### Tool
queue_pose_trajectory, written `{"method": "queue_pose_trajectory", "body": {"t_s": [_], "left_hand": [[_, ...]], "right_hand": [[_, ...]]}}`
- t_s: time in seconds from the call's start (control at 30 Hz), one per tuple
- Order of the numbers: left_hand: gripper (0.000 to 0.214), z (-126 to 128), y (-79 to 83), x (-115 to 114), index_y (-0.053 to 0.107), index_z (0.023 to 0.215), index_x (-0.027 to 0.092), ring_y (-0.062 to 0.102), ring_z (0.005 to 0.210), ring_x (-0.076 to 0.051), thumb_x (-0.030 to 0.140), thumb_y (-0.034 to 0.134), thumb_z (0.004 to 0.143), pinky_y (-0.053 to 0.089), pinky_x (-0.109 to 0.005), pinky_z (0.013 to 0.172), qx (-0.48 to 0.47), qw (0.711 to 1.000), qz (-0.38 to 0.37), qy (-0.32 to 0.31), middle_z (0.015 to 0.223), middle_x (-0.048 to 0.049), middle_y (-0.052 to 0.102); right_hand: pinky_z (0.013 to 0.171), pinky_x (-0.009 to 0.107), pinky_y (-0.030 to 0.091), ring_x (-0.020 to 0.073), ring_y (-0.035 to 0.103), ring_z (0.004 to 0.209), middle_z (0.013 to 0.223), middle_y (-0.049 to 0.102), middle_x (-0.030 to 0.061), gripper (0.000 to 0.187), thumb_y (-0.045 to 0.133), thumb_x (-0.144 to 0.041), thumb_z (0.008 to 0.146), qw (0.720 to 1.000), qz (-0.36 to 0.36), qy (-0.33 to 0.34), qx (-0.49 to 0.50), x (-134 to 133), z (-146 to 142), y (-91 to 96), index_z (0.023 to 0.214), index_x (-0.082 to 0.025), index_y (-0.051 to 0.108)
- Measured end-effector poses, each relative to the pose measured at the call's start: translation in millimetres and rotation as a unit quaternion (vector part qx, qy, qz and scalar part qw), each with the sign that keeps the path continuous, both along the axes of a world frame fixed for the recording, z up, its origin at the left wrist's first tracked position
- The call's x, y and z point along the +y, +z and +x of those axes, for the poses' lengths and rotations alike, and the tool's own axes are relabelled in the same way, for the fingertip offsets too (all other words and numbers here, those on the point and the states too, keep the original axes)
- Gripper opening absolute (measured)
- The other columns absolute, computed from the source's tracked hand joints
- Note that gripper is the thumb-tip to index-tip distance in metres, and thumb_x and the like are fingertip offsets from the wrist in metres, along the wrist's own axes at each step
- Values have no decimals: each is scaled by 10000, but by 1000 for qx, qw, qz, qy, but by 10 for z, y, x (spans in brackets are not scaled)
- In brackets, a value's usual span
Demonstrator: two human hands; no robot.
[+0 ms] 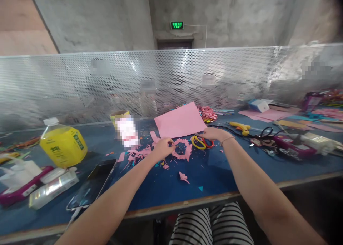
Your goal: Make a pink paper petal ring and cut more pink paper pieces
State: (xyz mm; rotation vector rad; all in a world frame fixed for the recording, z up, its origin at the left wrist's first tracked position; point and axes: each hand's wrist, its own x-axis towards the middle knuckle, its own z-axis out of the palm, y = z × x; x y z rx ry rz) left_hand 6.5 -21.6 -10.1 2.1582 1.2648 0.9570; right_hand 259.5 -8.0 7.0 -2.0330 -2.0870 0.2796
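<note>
My left hand (164,147) is closed in a pinch at the left edge of a pink paper ring (189,153) with a jagged, toothed outline. Just right of the ring, my right hand (214,134) has its fingers closed on a pair of scissors (198,143) with one yellow and one red handle loop. The fingertips are at the metal part, beside the lower right corner of a pink paper sheet (179,121). Pink paper scraps (139,155) lie around my left hand, and a small folded pink piece (183,177) lies nearer the table edge.
A yellow-labelled bottle (63,145), a phone (92,184) and a shiny box (53,188) stand or lie at left. A lit phone screen (127,130) leans on a tape roll. At right are a yellow glue gun (240,128), cables and a purple device (294,147). A perforated metal screen (171,71) borders the back.
</note>
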Motion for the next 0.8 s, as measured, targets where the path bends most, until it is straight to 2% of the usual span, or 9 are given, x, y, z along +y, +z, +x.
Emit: {"method": "queue_pose_trajectory", "body": {"t_s": [0.07, 0.13, 0.3, 0.43, 0.53, 0.67, 0.8], "left_hand": [[123, 0, 9, 15, 520, 535, 206, 517, 617, -179, 270, 619, 570, 412, -306, 627, -20, 999, -34, 17, 560, -3, 544], [172, -10, 9, 29, 489, 532, 197, 500, 560, -157, 291, 627, 571, 407, -289, 574, -53, 995, -73, 35, 521, 13, 511], [238, -61, 67, 8, 470, 575, 173, 538, 603, -138, 293, 676, 566, 451, -275, 560, -234, 959, -150, 47, 597, -2, 537], [247, -99, 130, 11, 479, 605, 165, 539, 581, -118, 262, 701, 556, 488, -291, 588, -333, 925, -167, 78, 600, 13, 513], [243, -118, 122, 57, 471, 610, 164, 529, 547, -98, 239, 698, 565, 493, -298, 613, -372, 908, -162, 99, 601, 24, 501], [232, -128, 78, 115, 457, 611, 170, 502, 509, -85, 235, 678, 579, 487, -289, 590, -384, 902, -159, 112, 570, 42, 476], [229, -136, 53, 139, 450, 593, 172, 494, 519, -87, 256, 663, 581, 487, -279, 577, -373, 910, -138, 114, 565, 42, 468]], "right_hand": [[685, 252, 439, 235, 611, 872, 938, 667, 140, 309, 587, -327, 657, 998, -31, 5, -48, -45, -138, -32, 884, -135, 674], [639, 243, 435, 240, 617, 854, 939, 659, 176, 309, 586, -282, 648, 997, -46, -7, -61, -66, -240, -65, 884, -103, 673], [535, 226, 411, 220, 634, 749, 872, 668, 173, 303, 584, -280, 640, 996, -65, -21, -60, -64, -284, -84, 866, -98, 672], [518, 238, 399, 203, 622, 670, 771, 672, 153, 259, 554, -316, 677, 996, -61, -13, -59, -101, -217, 26, 781, -110, 670], [470, 247, 366, 169, 569, 532, 616, 635, 125, 266, 503, -337, 716, 996, -70, 3, -51, -160, -149, 153, 647, -114, 630], [390, 233, 297, 91, 399, 353, 421, 480, 23, 242, 512, -304, 692, 990, -118, 77, 10, -252, -52, 278, 502, -153, 507], [334, 206, 249, 66, 344, 324, 435, 436, -41, 62, 533, -223, 608, 970, -165, 96, 150, -321, 31, 300, 613, -175, 495]]}}
